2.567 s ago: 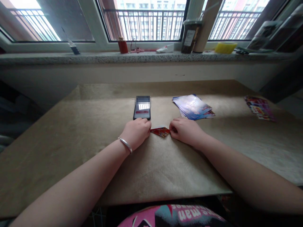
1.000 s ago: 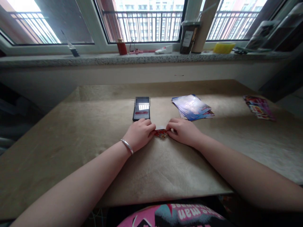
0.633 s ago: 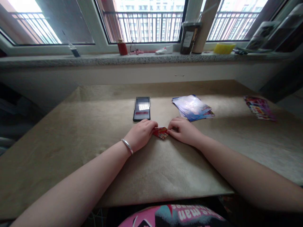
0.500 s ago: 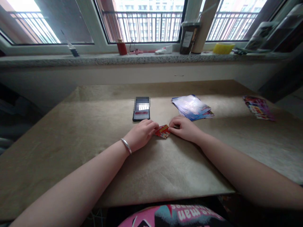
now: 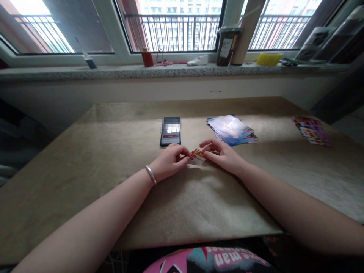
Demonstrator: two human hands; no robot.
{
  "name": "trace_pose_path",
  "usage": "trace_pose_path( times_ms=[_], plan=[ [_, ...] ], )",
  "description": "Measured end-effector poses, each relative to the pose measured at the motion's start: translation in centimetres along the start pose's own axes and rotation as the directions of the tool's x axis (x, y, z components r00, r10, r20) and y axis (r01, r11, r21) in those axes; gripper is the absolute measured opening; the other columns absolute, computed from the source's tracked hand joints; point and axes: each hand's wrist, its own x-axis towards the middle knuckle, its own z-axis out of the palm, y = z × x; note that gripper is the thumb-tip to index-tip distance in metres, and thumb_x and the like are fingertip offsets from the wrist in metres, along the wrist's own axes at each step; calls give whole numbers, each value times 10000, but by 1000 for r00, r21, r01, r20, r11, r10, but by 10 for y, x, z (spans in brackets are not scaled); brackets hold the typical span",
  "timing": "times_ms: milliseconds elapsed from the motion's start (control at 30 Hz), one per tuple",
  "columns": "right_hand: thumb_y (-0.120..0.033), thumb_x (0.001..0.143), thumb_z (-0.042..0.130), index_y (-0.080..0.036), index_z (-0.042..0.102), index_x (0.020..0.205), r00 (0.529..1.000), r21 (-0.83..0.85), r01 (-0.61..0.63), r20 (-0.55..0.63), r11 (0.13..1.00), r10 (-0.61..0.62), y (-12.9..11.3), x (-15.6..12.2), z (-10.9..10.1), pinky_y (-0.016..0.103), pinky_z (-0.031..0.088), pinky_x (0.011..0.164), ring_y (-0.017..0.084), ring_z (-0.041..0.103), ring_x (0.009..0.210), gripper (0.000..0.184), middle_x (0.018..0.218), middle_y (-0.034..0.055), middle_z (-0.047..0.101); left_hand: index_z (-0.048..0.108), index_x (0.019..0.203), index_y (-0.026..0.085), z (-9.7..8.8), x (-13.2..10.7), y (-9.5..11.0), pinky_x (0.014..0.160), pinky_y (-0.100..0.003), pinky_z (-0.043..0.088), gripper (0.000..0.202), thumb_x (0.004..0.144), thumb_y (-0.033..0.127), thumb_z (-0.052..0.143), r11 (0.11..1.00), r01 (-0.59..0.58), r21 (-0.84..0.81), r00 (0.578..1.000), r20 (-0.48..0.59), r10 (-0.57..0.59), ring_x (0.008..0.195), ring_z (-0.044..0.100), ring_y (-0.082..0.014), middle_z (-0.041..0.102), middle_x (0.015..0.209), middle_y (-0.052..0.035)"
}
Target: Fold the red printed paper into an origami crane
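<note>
A small piece of printed paper [image 5: 196,157], red and yellow at the top with a white lower part, lies between my hands near the middle of the table. My left hand [image 5: 170,160] pinches its left edge between thumb and fingers, and a silver bangle circles that wrist. At the paper's right corner is the thumb of my right hand [image 5: 220,153]. Its index finger is lifted and apart from the thumb. Whether the right thumb presses on the paper or only rests beside it is hard to see.
Just beyond my left hand lies a phone [image 5: 170,137]. Behind my right hand is a stack of bluish printed sheets [image 5: 231,129]. More colourful printed papers [image 5: 311,131] lie at the far right of the table [image 5: 71,170]. A windowsill [image 5: 113,72] holding small items runs behind.
The paper's visible side has gone from mostly red to partly white. My right index finger has lifted away from the thumb. The left hand keeps its place at the paper's left edge.
</note>
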Motion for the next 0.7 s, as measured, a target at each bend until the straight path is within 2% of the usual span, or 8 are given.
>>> trace_pose_path(
  times_ms=[33,100,233,333,433,600,700],
  plan=[
    [-312,768,585,-185,547,1016,1000,51,29,10,998,-29,0,-1,1,272,481,686,141,612,765,281,904,44,633,612,815,152,0,0,0,655,-238,431,107,792,208,523,999,32,-24,999,-6,-32,732,508,-132,555,778,-23],
    [-309,755,606,-182,567,959,995,52,88,37,995,-90,0,-1,4,262,479,669,134,605,768,244,964,59,612,614,807,151,1,1,-1,658,-243,431,113,784,223,530,996,76,-55,997,3,-75,739,513,-135,556,791,-26],
    [-240,754,591,-164,606,764,991,-115,120,73,986,-112,6,1,7,230,441,580,94,546,650,78,923,56,610,607,790,154,1,2,-3,682,-261,429,136,798,255,517,993,101,-62,995,34,-99,774,520,-153,570,782,-27],
    [-212,751,581,-161,605,733,992,-198,121,47,973,-114,7,3,8,214,414,524,68,494,562,60,881,42,607,602,793,158,3,2,-4,698,-275,419,141,814,259,506,999,52,12,998,40,-53,791,516,-166,581,771,-26],
    [-201,738,592,-159,603,724,990,-255,137,27,957,-135,6,3,9,209,407,514,69,492,558,45,864,40,601,598,802,159,5,3,-5,724,-295,414,137,821,267,515,994,8,113,1000,22,-10,802,512,-176,591,783,-29],
    [-204,731,622,-163,624,752,986,-376,167,59,911,-156,5,3,10,219,423,568,80,503,583,45,851,36,598,612,826,159,8,3,-8,802,-316,419,108,814,245,547,976,-41,212,999,12,39,868,520,-185,600,900,-57],
    [-206,750,618,-176,633,780,982,-468,189,80,864,-171,6,2,12,224,421,596,83,521,601,45,878,35,601,622,812,154,8,3,-8,791,-305,426,77,800,215,576,965,-77,250,997,18,75,858,522,-182,602,902,-62]
  ],
)
